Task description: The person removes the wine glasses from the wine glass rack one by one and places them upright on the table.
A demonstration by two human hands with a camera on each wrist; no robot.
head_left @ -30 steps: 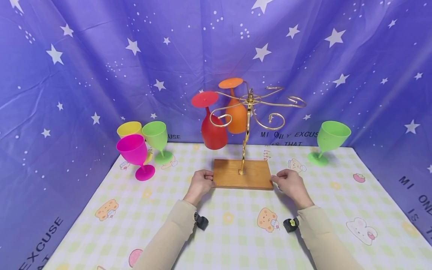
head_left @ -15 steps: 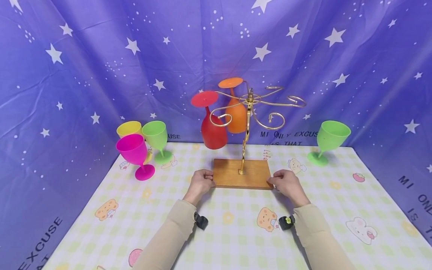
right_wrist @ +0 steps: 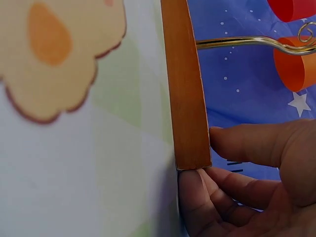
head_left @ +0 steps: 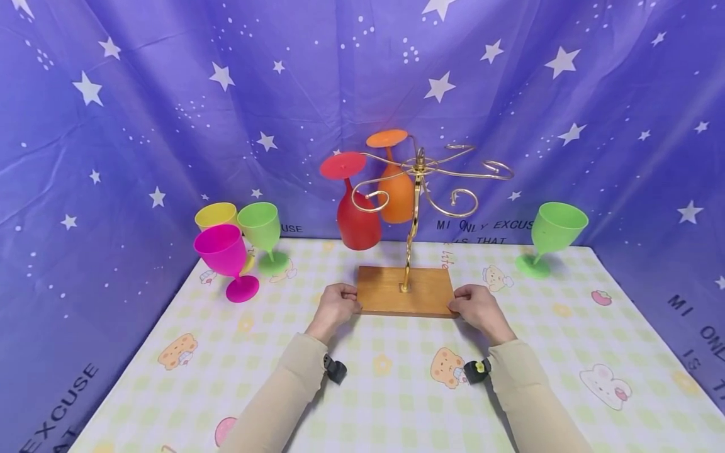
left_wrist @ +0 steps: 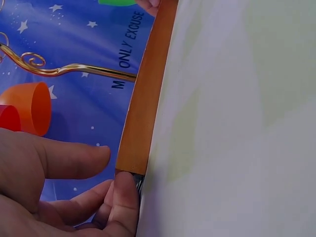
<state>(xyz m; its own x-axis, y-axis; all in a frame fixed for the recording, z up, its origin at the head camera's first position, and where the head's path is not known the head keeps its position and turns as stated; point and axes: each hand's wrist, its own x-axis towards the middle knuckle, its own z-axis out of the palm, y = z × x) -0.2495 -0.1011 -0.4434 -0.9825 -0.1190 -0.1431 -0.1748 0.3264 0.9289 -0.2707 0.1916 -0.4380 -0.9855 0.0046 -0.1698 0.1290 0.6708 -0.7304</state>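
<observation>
On the checked tabletop (head_left: 391, 402) is a gold metal stand (head_left: 420, 165) with a rectangular wooden base (head_left: 385, 292). A red plastic goblet (head_left: 358, 223) and an orange plastic goblet (head_left: 398, 195) hang inverted from the stand; left of it stand a yellow goblet (head_left: 216, 214), a magenta goblet (head_left: 221, 251) and 1 green goblet (head_left: 262, 228), with another green goblet (head_left: 557, 228) right. The grip of the right hand (head_left: 478, 306) pinches the base's right end; the left hand (head_left: 335, 305), half-spread, only touches its left end.

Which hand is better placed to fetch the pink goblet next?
Probably the left hand: it touches the end of the wooden base nearer the pink goblet. The right hand is at the opposite end, farther away.
</observation>
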